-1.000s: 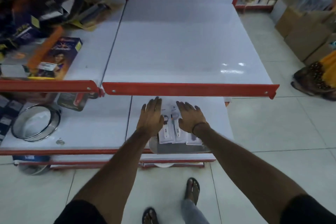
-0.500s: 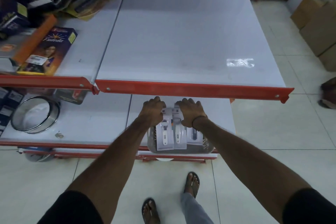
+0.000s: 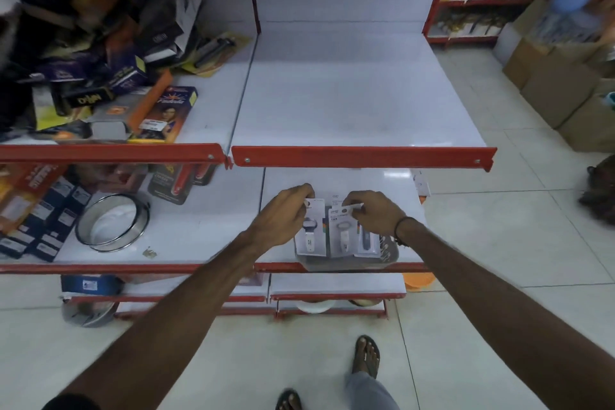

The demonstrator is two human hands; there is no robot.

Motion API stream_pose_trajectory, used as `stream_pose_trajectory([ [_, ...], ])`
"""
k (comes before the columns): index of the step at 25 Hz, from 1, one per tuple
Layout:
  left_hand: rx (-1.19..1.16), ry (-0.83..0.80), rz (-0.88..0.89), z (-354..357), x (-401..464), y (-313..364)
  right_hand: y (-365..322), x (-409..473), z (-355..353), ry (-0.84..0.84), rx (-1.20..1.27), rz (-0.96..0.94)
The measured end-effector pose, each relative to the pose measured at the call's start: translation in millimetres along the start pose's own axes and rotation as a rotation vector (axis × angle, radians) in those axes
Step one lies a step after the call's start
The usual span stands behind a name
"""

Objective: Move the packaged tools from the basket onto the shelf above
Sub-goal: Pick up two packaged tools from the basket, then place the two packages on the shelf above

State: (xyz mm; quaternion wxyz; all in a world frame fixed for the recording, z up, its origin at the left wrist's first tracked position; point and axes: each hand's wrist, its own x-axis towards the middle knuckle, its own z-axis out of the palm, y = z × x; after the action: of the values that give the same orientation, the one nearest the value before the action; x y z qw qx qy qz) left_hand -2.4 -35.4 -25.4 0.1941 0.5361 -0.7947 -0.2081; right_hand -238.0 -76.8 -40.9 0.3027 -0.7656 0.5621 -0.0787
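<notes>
Risk, my guess: packs overlap in basket (image 3: 387,255), so lifting two at once may drag third pack (image 3: 366,240) out, or card tops slip from thin pinch. Red lip of upper shelf (image 3: 362,156) hangs just above; cards could catch it going up.

My left hand (image 3: 283,218): fingers curled, pinching top edge of left tool pack (image 3: 312,233), centre frame.

My right hand (image 3: 374,215): pinching top of middle tool pack (image 3: 342,233).

Packs' lower ends in basket, lower shelf (image 3: 199,226).
</notes>
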Motion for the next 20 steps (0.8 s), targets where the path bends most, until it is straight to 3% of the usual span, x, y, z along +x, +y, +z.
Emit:
stream_pose_trajectory([
  [4,-0.001,0.182,0.109,-61.4,-10.0,33.6,-39.4,-39.8,-50.5,0.222,0.023,-0.117],
  [10,-0.099,0.429,0.176,-177.7,50.7,65.1,-114.9,-27.5,-156.4,0.429,0.294,-0.286],
  [16,-0.023,0.443,0.034,-208.6,121.5,53.5,-131.0,50.1,-202.7,0.578,0.418,-0.154],
  [20,-0.011,0.340,-0.102,-177.0,157.5,21.5,-114.5,95.6,-188.0,0.494,0.311,-0.005],
])
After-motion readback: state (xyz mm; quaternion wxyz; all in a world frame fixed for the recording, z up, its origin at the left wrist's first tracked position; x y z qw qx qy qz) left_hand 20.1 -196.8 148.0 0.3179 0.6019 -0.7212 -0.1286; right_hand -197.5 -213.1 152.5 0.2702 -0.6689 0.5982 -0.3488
